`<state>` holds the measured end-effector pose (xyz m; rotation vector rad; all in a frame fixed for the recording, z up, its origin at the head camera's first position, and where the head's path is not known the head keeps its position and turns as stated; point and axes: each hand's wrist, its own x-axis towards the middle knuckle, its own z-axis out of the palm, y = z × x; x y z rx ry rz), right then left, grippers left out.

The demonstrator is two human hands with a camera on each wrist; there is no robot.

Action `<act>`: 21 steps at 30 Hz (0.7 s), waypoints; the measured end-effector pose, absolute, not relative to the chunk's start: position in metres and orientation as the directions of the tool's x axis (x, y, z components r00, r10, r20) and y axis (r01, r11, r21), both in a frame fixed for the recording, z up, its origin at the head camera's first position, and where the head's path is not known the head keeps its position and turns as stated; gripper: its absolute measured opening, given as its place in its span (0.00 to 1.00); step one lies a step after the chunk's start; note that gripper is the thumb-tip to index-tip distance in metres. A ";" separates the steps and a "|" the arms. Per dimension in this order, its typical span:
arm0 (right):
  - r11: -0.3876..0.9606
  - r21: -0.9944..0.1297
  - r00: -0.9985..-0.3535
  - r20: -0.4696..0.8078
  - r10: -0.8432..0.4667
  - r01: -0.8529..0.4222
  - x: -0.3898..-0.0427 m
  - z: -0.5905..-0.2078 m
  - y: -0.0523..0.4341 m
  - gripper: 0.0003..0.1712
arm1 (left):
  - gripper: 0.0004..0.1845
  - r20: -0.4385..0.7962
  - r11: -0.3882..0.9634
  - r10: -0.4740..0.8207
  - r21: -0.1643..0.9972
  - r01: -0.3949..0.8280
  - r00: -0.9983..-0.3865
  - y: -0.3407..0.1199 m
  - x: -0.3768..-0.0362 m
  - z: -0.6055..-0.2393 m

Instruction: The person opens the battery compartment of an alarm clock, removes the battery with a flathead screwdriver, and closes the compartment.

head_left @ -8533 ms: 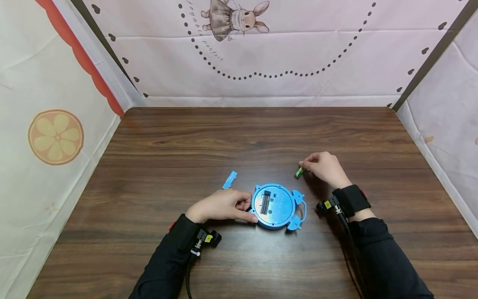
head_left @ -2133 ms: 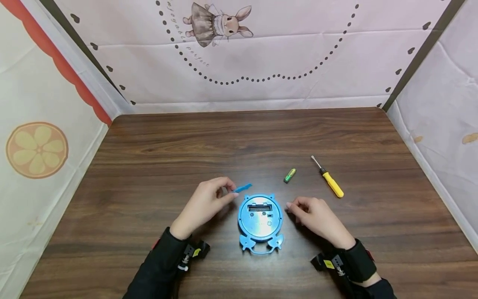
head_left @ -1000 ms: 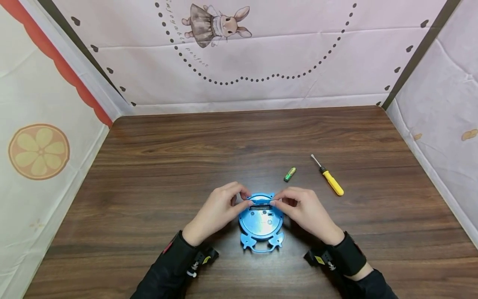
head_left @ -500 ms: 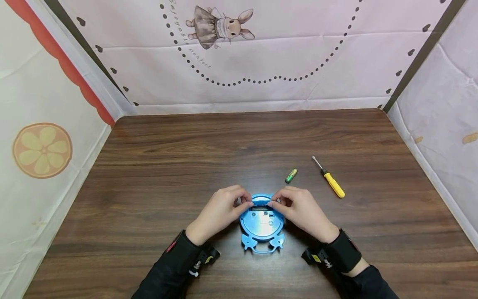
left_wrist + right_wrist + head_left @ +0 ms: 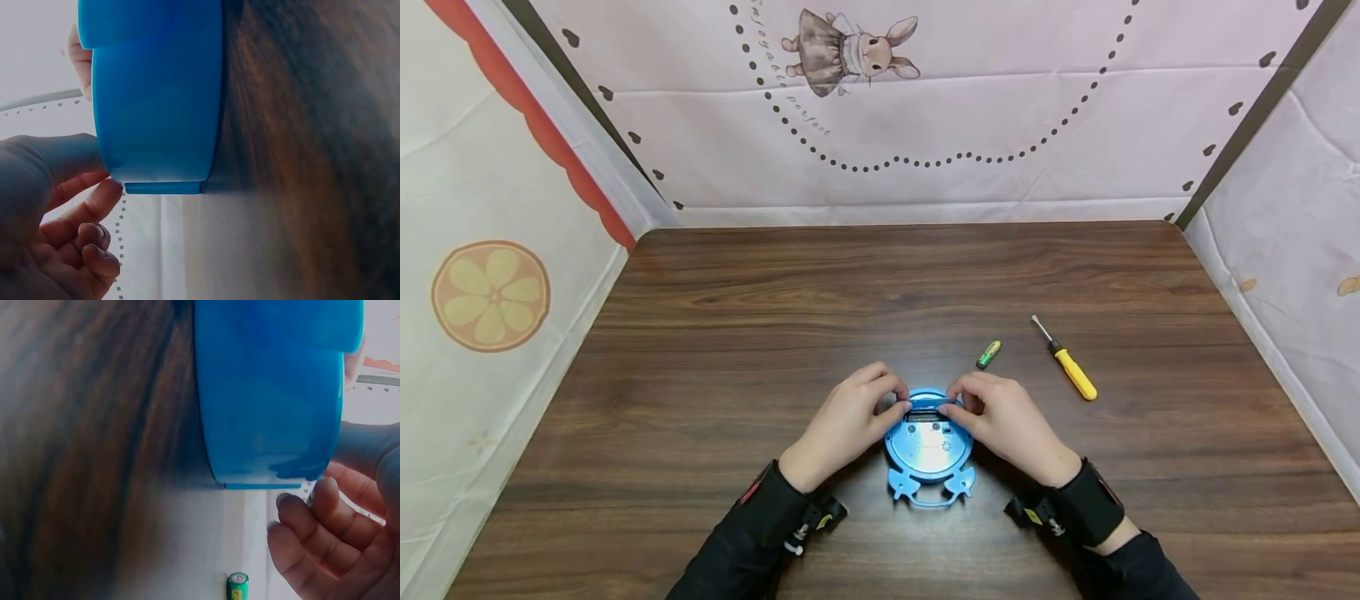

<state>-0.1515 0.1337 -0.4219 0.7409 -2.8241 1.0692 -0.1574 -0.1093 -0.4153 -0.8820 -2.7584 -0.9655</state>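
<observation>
A blue round alarm clock [image 5: 928,457] lies with its back up, its looped end towards me. The dark slot of its battery compartment [image 5: 927,417] shows near the far edge. Over that slot's far side is a blue battery cover [image 5: 927,405], its ends between my fingertips. My left hand [image 5: 850,421] pinches the left end, thumb nearer to me. At the other end, my right hand [image 5: 1009,423] pinches likewise. Both wrist views show the clock's blue side wall [image 5: 156,112] upright on the table, with thumb and fingers at its upper back edge.
A green battery [image 5: 988,354] lies beyond my right hand. Further right is a screwdriver [image 5: 1072,371] with a yellow handle, tip pointing away. The brown wooden table [image 5: 775,283] ends at a printed cloth wall [image 5: 1000,108], with cloth on both sides too.
Earlier my right hand held a battery and my left the clock. The clock has since been turned, and the cover picked up and brought to the compartment. Over the last half second, hands barely moved.
</observation>
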 end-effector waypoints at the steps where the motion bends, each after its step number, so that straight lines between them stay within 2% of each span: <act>1: 0.644 -0.623 -0.884 0.189 -0.428 -0.444 -0.152 -0.421 0.134 0.05 | 0.04 0.264 0.634 0.491 0.545 0.548 -0.830 -0.109 -0.157 -0.415; 5: 0.610 -0.648 -0.870 0.183 -0.458 -0.457 -0.155 -0.419 0.137 0.07 | 0.04 0.261 0.642 0.488 0.539 0.545 -0.833 -0.110 -0.157 -0.416; 11: 0.609 -0.625 -0.851 0.187 -0.491 -0.488 -0.159 -0.415 0.138 0.02 | 0.05 0.262 0.643 0.494 0.532 0.551 -0.829 -0.111 -0.157 -0.418; 21: 0.599 -0.649 -0.837 0.112 -0.535 -0.469 -0.165 -0.411 0.135 0.03 | 0.04 0.260 0.638 0.497 0.538 0.552 -0.828 -0.111 -0.157 -0.417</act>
